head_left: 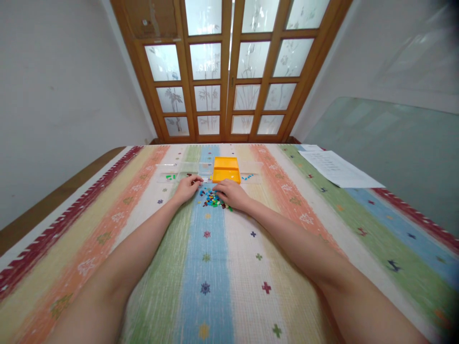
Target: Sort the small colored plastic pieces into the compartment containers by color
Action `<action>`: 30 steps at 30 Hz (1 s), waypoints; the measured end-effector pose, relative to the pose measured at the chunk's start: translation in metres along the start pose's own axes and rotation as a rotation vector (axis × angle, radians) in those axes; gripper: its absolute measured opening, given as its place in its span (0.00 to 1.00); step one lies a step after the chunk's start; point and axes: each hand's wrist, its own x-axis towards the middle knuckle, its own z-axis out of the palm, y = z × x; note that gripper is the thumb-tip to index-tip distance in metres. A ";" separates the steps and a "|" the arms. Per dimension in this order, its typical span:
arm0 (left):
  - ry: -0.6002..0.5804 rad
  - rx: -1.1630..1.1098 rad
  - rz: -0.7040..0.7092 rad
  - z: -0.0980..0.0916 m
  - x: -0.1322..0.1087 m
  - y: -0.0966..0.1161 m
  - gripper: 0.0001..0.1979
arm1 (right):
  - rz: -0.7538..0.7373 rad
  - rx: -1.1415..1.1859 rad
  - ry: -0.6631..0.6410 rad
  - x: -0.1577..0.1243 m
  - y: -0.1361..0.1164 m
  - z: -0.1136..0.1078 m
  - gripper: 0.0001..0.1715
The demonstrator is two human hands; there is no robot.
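Observation:
A pile of small coloured pieces, in blue, green, brown, yellow and white, lies loose on the striped cloth. Over its right side is my right hand, fingers bent down onto the pieces; what is between the fingertips is hidden. My left hand is left of the pile, at the front edge of a clear plastic box, its fingertips drawn together. Whatever those fingertips hold is too small to make out. Just behind both hands stands an open yellow box, its lid raised at the back.
Clear plastic box on the left holds a few green pieces. Several blue pieces lie in a clear tray right of the yellow box. Printed paper sheets rest at the table's right edge. Wooden glazed doors stand beyond.

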 end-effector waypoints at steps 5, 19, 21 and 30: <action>-0.064 0.220 0.139 0.001 -0.004 0.006 0.12 | 0.104 -0.021 -0.053 0.009 0.000 0.002 0.11; -0.137 0.330 0.239 0.003 -0.008 0.014 0.12 | 0.185 -0.020 -0.043 0.014 0.007 0.012 0.07; -0.135 0.339 0.234 0.003 -0.009 0.014 0.11 | 0.213 -0.020 -0.033 0.013 0.005 0.009 0.08; -0.151 0.347 0.257 0.001 -0.008 0.010 0.11 | 0.361 0.041 0.236 0.003 0.035 -0.024 0.09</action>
